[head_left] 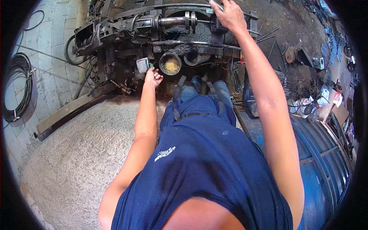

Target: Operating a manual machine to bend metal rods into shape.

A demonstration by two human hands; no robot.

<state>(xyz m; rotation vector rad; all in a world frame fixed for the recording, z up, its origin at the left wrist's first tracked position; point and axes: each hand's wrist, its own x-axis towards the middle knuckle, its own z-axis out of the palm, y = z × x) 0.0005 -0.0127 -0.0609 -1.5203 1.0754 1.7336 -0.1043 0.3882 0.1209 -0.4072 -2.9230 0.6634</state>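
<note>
My left hand (154,78) is closed with its fingertips at a small green piece (151,66), which looks like a knob or handle end. Right beside that piece is a pale grey, square-faced block (142,65); whether the two are joined I cannot tell. Stretched far forward, my right hand (230,17) closes round a grey metal bar (217,4) at the far side of the dark machine (134,28). A thick steel shaft (172,20) lies across that machine. Near my left hand, a round pot (165,73) holds crumbly yellow material (171,65).
Next to the pot is a dark round cup (191,58). A coiled black cable (18,87) lies on the tiles at left. Loose thin rods (273,42) lie on the floor at right, beyond a blue ribbed metal surface (318,168). A rough pale slab (80,153) lies at near left.
</note>
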